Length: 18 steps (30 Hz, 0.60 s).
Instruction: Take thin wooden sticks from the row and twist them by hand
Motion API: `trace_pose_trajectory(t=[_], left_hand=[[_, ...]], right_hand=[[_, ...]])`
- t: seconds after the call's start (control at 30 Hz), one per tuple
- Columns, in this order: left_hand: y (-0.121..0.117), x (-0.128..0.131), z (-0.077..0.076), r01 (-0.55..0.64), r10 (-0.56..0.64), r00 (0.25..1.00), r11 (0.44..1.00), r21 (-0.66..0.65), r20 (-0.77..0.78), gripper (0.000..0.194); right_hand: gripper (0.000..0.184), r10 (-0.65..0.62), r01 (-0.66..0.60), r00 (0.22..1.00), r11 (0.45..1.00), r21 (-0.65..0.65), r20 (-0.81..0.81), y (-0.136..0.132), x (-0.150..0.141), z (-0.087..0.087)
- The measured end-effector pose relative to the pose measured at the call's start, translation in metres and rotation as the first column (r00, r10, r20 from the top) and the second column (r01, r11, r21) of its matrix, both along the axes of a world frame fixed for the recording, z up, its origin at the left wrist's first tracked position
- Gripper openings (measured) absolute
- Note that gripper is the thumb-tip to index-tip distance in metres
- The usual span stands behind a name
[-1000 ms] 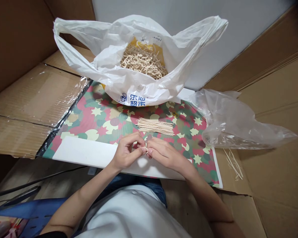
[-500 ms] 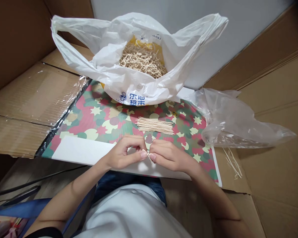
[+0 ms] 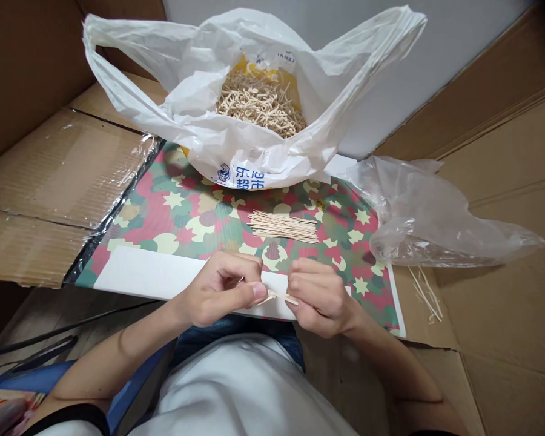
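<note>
A short pale knotted strip, thin like a stick or cord, spans the gap between my two hands; its exact kind is unclear. My left hand pinches one end between thumb and curled fingers. At the other end my right hand is closed, thumb pressed to the strip. Just beyond the hands lies a flat bundle of thin pale sticks on the patterned board. A white plastic bag stands open behind it, holding a heap of small pale knotted pieces.
On the right a clear plastic bag lies crumpled, with a few loose pale strands on the cardboard beside it. Taped cardboard borders the left. A white strip runs along the board's near edge.
My hands have moved apart from nearly touching, and the pale strip now stretches between them with a knot showing. The stick bundle and bags stay in place; the view has shifted slightly.
</note>
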<state>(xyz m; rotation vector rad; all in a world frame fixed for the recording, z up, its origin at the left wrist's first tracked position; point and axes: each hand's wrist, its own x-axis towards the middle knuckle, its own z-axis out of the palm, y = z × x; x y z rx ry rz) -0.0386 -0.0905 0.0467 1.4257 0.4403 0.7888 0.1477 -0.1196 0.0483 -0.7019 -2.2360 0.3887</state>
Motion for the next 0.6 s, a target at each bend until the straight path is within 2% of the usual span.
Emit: trace_pose_trajectory(t=[0.13,0.23,0.33,0.47,0.53,0.6], left_hand=[[0.000,0.000,0.001,0.017,-0.017,1.000,1.000,0.002,-0.011,0.032],[0.004,-0.001,-0.002,0.017,-0.011,0.998,0.994,0.105,-0.062,0.028],[0.007,-0.001,-0.010,-0.054,0.081,0.990,0.974,0.220,-0.116,0.019],[0.005,0.000,-0.018,-0.181,0.220,0.971,0.933,0.311,-0.095,0.012],[0.004,0.001,-0.019,-0.212,0.253,0.964,0.918,0.337,-0.084,0.005],[0.003,0.000,-0.018,-0.206,0.254,0.962,0.916,0.345,-0.098,0.003]], right_hand=[[0.023,-0.027,0.027,0.999,1.000,0.016,0.018,-0.003,0.002,0.000],[0.024,-0.047,0.044,0.996,0.998,0.050,0.070,-0.001,0.005,0.000],[0.023,-0.118,0.099,0.979,0.988,0.117,0.168,0.003,0.008,0.001],[0.023,-0.193,0.157,0.947,0.975,0.154,0.257,0.004,0.009,0.003],[0.025,-0.175,0.151,0.946,0.983,0.108,0.272,0.004,0.011,0.004],[0.031,-0.113,0.128,0.961,0.991,-0.044,0.251,0.004,0.014,0.005]])
